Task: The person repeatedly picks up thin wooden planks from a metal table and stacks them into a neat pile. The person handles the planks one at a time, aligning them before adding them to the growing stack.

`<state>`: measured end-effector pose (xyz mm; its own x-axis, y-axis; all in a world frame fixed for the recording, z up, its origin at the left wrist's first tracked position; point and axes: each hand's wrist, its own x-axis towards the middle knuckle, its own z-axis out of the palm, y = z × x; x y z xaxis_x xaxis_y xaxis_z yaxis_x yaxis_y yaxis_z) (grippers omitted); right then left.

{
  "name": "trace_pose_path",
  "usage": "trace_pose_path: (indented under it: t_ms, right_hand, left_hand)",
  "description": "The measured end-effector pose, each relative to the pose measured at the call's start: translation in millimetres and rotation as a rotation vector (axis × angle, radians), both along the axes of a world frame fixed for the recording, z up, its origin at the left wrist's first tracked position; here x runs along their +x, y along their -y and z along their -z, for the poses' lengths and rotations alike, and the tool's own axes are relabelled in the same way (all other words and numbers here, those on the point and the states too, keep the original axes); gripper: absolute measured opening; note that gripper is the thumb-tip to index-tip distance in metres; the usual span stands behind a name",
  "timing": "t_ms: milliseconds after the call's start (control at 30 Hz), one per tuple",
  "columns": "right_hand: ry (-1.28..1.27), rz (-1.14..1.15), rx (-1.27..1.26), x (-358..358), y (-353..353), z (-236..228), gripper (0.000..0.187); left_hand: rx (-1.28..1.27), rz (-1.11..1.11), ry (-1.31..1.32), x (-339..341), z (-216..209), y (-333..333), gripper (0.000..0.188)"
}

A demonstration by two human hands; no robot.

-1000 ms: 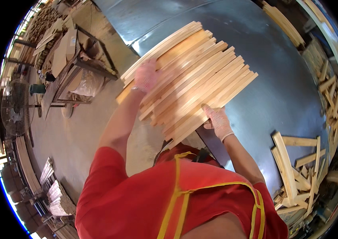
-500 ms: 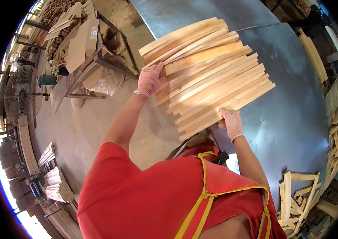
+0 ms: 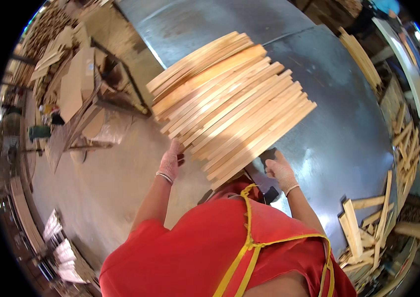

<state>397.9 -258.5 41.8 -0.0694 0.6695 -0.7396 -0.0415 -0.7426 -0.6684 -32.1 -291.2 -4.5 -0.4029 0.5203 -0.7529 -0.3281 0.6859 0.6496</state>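
Several pale wooden strips (image 3: 235,109) lie side by side in a slanted row on the grey metal table (image 3: 339,133), their left ends jutting past its edge. One strip (image 3: 210,79) toward the far side is more orange than the others. By the uneven left ends is my left hand (image 3: 170,162) in a pale knit glove, fingers apart and holding nothing; whether its fingertips touch the wood I cannot tell. My right hand (image 3: 282,172), gloved alike, hovers just off the nearest strip with its fingers loosely bent and apart, nothing in them.
Loose wood offcuts (image 3: 368,222) are heaped at the lower right, with longer boards (image 3: 361,57) at the far right. A workbench (image 3: 83,106) with cardboard stands at the left, near a fan (image 3: 9,141). Bundled strips (image 3: 69,260) sit on the floor at lower left.
My left hand has let go of the strips' left ends and come nearer to me. My right hand has come off the near strip. The far strips lie more evenly together.
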Motion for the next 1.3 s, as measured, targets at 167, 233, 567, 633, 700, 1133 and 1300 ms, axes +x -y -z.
trace_pose_path:
  t_ms: [167,233,567,633,700,1133,1300]
  right_hand:
    - [0.053,0.022,0.029,18,11,1,0.091]
    - [0.091,0.02,0.044,22,24,0,0.091]
    - [0.045,0.065,-0.002,32,72,-8,0.089]
    - [0.047,0.109,0.006,32,76,-20,0.088]
    - [0.041,0.158,0.026,28,79,-25,0.088]
    - [-0.141,0.418,0.224,-29,5,-84,0.088]
    - [0.353,0.138,0.205,-5,-28,26,0.049]
  left_hand:
    - [0.071,0.268,-0.108,-16,-41,-11,0.057]
    - [0.061,0.312,0.124,-25,-86,-24,0.057]
    - [-0.047,1.154,-0.094,-1,-153,-120,0.051]
    - [0.089,1.145,-0.213,19,-142,-123,0.054]
    - [0.296,1.168,-0.423,30,-109,-119,0.057]
    - [0.477,1.641,-0.643,202,-119,-38,0.055]
    - [0.529,0.916,-0.62,125,-93,-4,0.052]
